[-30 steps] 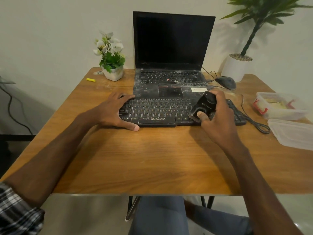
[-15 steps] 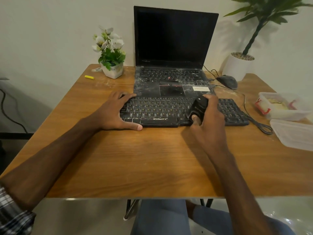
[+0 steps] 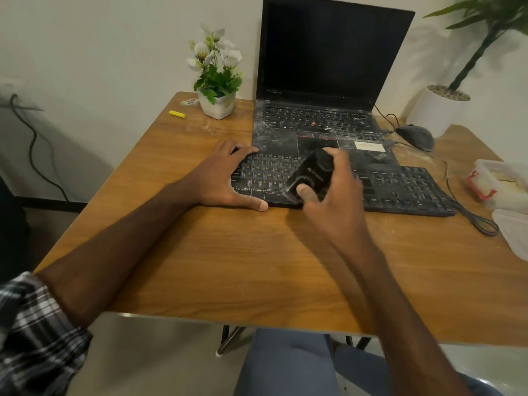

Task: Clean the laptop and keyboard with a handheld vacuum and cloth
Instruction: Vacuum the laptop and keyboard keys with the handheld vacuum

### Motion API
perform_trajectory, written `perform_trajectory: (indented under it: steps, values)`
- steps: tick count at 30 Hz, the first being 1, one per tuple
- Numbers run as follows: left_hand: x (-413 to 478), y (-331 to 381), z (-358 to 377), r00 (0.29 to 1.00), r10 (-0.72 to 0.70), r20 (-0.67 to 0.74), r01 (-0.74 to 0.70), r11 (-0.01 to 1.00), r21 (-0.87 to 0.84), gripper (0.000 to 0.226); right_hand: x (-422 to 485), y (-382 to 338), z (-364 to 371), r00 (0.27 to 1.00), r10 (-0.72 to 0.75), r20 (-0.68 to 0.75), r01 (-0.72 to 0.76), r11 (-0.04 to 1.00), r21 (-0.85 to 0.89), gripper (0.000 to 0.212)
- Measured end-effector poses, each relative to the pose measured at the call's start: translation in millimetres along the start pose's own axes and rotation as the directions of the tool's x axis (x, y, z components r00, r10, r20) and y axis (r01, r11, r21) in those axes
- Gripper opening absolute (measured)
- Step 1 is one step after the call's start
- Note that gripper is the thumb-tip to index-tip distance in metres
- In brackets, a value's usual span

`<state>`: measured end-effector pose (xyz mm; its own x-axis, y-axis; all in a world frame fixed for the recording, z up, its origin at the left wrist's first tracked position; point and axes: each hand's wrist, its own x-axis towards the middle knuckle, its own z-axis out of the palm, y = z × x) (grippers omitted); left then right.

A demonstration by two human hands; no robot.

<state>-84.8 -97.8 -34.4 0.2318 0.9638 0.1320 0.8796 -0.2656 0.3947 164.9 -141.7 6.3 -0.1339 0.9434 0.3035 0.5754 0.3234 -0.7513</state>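
The left hand (image 3: pixel 225 178) lies flat and spread on the keyboard's (image 3: pixel 400 190) left end, holding nothing. The right hand (image 3: pixel 328 195) is closed round the vacuum (image 3: pixel 310 174) over the middle keys. White dust still coats the laptop (image 3: pixel 320 121), so most cleaning looks undone. No cloth shows; the vacuum's nozzle is hidden.

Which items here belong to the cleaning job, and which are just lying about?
Part of the job: handheld vacuum in the right hand; external keyboard, steadied by the left hand; dusty laptop.

Lying about: mouse, flower pot, yellow object, plastic container, potted plant.
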Motion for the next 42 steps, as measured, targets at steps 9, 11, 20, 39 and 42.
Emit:
perform_trajectory:
  steps: [9, 11, 20, 39, 42]
  values:
    - [1.0, -2.0, 0.6, 1.000, 0.018, -0.001, -0.018, 1.000, 0.003, 0.138, 2.4, 11.9, -22.8, 0.996, 0.053, -0.076, -0.059, 0.995, -0.074, 0.063]
    - [1.3, -1.4, 0.9, 1.000, 0.021, -0.006, -0.021, 1.000, 0.011, 0.138, -0.9, 7.3, -8.7, 0.999, -0.007, -0.050, 0.003, 0.996, -0.088, 0.061]
    - [0.4, -1.4, 1.3, 1.000, 0.018, -0.019, -0.018, 0.999, 0.033, 0.141, 5.3, -13.3, 8.6, 0.992, -0.056, 0.112, 0.053, 0.998, 0.030, 0.061]
    - [4.7, -5.8, 0.9, 0.999, 0.031, 0.014, -0.032, 0.998, 0.061, 0.142, 16.5, -27.0, 21.2, 0.962, -0.191, 0.192, 0.204, 0.978, -0.047, 0.060]
    - [4.4, -8.2, -4.0, 0.996, 0.014, 0.092, -0.019, 0.998, 0.060, 0.147, 19.0, -29.2, 16.4, 0.927, -0.227, 0.299, 0.259, 0.963, -0.070, 0.059]
